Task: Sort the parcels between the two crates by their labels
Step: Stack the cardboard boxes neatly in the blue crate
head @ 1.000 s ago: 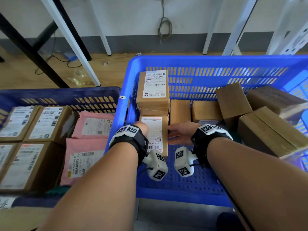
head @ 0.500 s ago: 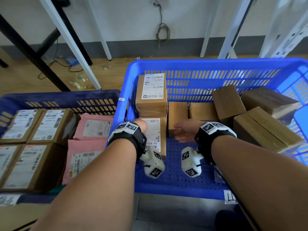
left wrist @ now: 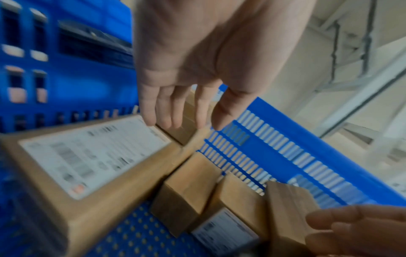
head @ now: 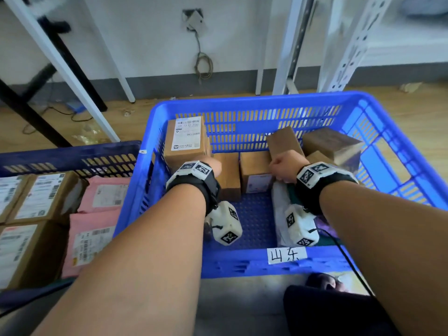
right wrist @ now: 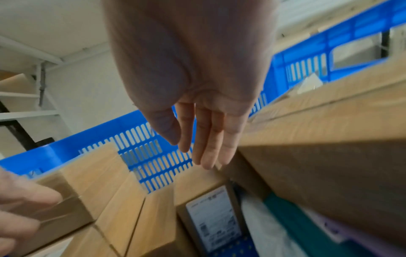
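Observation:
In the bright blue crate (head: 242, 103) lie several cardboard parcels. A tall parcel with a white label (head: 186, 139) stands at the back left. My left hand (head: 214, 166) hovers over a labelled parcel (left wrist: 87, 161), fingers (left wrist: 175, 120) straight and holding nothing. My right hand (head: 282, 166) is open too, its fingers (right wrist: 206, 153) pointing down beside a large brown parcel (right wrist: 318, 156) and above a small labelled parcel (head: 257, 183) (right wrist: 213, 217). A plain parcel (head: 228, 173) sits between the hands.
A dark blue crate (head: 72, 151) on the left holds labelled boxes (head: 46, 195) and pink mailers (head: 106, 192). A white bag (head: 281, 214) lies under my right wrist. A handwritten paper tag (head: 287, 254) is on the bright crate's near rim. White shelf legs (head: 286, 44) stand behind.
Both hands have left the front labelled parcel. The left hand moved deeper into the crate. The right hand swung right toward the tilted parcels. The head view pulled back.

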Action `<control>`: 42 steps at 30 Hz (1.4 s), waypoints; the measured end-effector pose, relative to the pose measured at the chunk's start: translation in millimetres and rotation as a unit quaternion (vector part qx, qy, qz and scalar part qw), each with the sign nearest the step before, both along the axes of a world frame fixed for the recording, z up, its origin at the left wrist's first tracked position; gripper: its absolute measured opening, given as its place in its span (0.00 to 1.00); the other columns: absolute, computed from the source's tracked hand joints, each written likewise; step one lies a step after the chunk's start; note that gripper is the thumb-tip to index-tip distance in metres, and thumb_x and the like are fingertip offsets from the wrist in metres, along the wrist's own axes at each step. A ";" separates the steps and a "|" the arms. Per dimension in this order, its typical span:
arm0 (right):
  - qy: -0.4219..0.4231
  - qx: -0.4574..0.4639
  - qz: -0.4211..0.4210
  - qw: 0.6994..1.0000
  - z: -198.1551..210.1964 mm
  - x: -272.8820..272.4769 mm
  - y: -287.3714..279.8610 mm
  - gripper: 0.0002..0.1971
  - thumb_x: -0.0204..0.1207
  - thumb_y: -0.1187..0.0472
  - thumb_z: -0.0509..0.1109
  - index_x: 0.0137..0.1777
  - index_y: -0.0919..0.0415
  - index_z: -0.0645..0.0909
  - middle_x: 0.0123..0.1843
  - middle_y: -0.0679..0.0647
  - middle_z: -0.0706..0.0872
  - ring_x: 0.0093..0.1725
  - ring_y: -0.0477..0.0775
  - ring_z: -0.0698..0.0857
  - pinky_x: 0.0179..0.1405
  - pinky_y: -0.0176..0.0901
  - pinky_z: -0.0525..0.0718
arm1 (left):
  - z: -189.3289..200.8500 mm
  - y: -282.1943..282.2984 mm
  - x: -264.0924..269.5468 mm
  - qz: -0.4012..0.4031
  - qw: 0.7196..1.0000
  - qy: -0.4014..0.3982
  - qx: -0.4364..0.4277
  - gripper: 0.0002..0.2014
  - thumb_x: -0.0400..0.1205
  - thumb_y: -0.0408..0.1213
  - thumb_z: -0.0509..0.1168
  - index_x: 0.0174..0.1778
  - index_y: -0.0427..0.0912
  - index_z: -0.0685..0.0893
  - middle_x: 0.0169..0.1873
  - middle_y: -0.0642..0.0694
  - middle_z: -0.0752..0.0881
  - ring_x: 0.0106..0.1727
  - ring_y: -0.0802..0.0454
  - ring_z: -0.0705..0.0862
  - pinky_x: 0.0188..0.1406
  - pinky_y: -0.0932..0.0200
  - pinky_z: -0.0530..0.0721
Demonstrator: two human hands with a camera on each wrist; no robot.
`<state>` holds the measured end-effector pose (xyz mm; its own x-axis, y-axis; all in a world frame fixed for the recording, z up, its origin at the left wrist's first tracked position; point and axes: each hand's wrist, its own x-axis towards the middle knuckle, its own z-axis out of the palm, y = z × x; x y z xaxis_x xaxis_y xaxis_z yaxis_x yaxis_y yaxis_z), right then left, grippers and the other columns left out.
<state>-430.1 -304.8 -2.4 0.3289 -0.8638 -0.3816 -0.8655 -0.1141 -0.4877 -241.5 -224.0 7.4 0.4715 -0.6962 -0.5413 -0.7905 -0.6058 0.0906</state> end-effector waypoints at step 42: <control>0.122 0.040 -0.072 0.989 26.3 -41.6 -19.7 0.34 0.57 0.38 0.74 0.57 0.62 0.79 0.49 0.58 0.83 0.46 0.58 0.84 0.40 0.43 0.82 | -27.1 -19.3 -63.2 -0.071 0.987 0.141 -0.041 0.46 0.69 0.35 0.79 0.81 0.45 0.62 0.76 0.43 0.72 0.73 0.42 0.75 0.70 0.46 0.77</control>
<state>-471.7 -324.4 23.9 0.0950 -0.8593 -0.5025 -0.9628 0.0490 -0.2658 -304.7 -243.4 -19.7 0.2045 -0.7908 -0.5769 -0.8031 -0.4725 0.3630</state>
